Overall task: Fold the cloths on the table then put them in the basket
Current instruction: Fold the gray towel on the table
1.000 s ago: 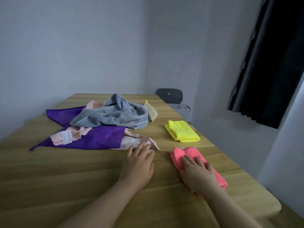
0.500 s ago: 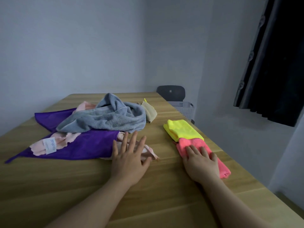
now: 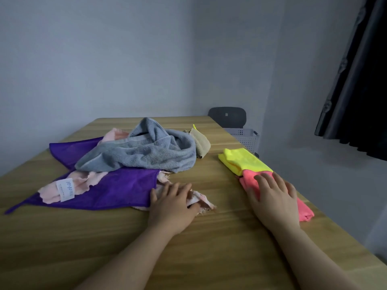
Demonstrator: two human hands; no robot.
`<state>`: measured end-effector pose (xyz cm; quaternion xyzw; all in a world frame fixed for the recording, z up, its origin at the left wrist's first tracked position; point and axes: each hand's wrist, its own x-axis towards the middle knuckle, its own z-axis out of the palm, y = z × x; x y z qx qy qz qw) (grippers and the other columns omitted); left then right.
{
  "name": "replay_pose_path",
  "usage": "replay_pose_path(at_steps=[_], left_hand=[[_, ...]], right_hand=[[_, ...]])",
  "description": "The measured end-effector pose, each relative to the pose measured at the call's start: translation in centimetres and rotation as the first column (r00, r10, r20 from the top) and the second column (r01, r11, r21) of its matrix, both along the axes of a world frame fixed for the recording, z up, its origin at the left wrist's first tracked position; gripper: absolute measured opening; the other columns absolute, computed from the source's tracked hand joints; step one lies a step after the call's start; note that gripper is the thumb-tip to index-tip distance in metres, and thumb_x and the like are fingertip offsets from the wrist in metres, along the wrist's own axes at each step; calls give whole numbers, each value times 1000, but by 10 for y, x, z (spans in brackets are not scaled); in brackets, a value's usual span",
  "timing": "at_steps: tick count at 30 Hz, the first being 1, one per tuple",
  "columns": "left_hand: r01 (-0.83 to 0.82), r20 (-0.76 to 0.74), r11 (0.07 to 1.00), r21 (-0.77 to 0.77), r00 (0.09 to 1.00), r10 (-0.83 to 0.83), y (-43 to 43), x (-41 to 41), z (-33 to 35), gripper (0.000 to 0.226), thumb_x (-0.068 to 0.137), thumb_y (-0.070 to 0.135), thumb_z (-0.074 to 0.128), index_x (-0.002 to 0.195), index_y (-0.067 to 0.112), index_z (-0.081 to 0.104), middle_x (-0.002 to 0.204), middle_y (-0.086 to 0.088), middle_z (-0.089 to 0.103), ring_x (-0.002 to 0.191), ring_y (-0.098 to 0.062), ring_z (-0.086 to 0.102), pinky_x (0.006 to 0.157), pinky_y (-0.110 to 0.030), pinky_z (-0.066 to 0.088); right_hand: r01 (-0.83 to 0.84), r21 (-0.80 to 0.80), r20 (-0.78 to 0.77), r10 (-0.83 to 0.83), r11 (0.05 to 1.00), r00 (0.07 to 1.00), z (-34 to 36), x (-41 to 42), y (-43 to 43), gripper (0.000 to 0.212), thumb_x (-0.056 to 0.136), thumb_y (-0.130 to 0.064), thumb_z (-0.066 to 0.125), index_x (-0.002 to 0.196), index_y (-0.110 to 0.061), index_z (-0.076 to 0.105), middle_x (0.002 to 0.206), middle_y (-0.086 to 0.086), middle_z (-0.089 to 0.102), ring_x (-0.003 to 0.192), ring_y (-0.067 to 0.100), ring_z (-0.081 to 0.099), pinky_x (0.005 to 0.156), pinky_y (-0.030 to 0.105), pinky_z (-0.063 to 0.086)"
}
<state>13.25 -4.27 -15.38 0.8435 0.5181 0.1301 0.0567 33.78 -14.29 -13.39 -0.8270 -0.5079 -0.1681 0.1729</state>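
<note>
A heap of unfolded cloths lies mid-table: a grey towel [image 3: 144,151] on top, a purple cloth [image 3: 117,188] spread beneath it, a pale pink cloth [image 3: 77,186] with a white label, and a small beige cloth [image 3: 201,143]. My left hand [image 3: 173,203] rests on the pale pink cloth's near corner, fingers curling round it. At the right, a folded yellow cloth [image 3: 243,160] lies flat, and a folded pink cloth [image 3: 303,208] butts against its near edge. My right hand [image 3: 272,195] presses flat on the pink cloth. A grey perforated basket [image 3: 245,138] stands beyond the table's far right corner.
The wooden table [image 3: 209,248] has bare surface in front of me. A dark chair back [image 3: 227,116] stands behind the basket. A dark curtain [image 3: 360,80] hangs at the right. The table's right edge runs close to the folded cloths.
My right hand slid the folded pink cloth away from me until it met the yellow one. My left hand moved forward onto the pale pink cloth's corner and its fingers curled.
</note>
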Motion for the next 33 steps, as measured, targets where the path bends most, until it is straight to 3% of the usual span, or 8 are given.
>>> replay_pose_path(at_steps=[8,11,13,16,19,26,29,33], left_hand=[[291,461,957,12,847,-263,-18,-48,11,44,93,26,50,133,40,41,140,29,30,137,2,14,117,-35,15],[177,285,973,151,934,-214,-13,-79,9,46,95,22,44,136,41,36,143,30,16,139,4,-4,116,-33,0],[31,146,995,91,988,-44,-7,-98,8,50,98,27,36,144,41,21,154,19,6,143,-8,-9,117,-40,-2],[-127,20,989,-71,991,129,-1,-116,7,52,99,40,27,147,40,6,158,9,6,146,-17,-1,117,-51,3],[-140,-74,985,-101,988,133,2,-125,7,50,98,50,20,146,41,11,157,11,11,144,-18,10,114,-56,4],[-107,-43,994,6,993,107,1,-138,5,42,97,51,24,138,45,31,139,18,35,128,-13,32,113,-53,12],[-159,108,985,71,983,151,1,-141,8,36,97,48,25,126,44,46,127,21,47,124,-9,36,113,-52,13],[-186,241,942,281,963,118,30,-139,26,36,95,36,38,130,41,43,137,18,42,134,-9,23,111,-42,15]], right_hand=[[-252,210,-33,264,945,964,-3,-79,-3,31,87,-29,62,116,-17,64,141,8,48,131,30,43,103,48,36],[-349,269,-32,370,898,928,-3,-107,0,31,88,-27,58,118,-19,63,140,5,49,129,27,45,100,44,38],[-438,228,-36,457,870,889,-3,-130,4,36,90,-29,51,125,-24,57,143,0,46,134,23,39,103,41,34],[-551,43,-114,552,833,826,-11,-164,15,43,94,-37,38,137,-30,40,151,-6,31,143,14,19,114,36,15],[-509,-95,-183,487,856,854,-16,-174,25,47,96,-42,31,141,-31,29,152,-8,28,141,11,19,113,35,13],[-367,-110,-278,326,924,904,-11,-181,54,41,95,-41,32,135,-33,39,143,-9,40,134,14,31,110,41,20],[-339,-92,-287,301,936,909,-10,-183,66,39,95,-39,33,132,-33,40,140,-9,42,132,14,34,108,41,22],[-332,-67,-317,296,941,901,-10,-180,74,40,94,-38,35,132,-32,41,141,-9,42,133,13,32,110,41,18]])
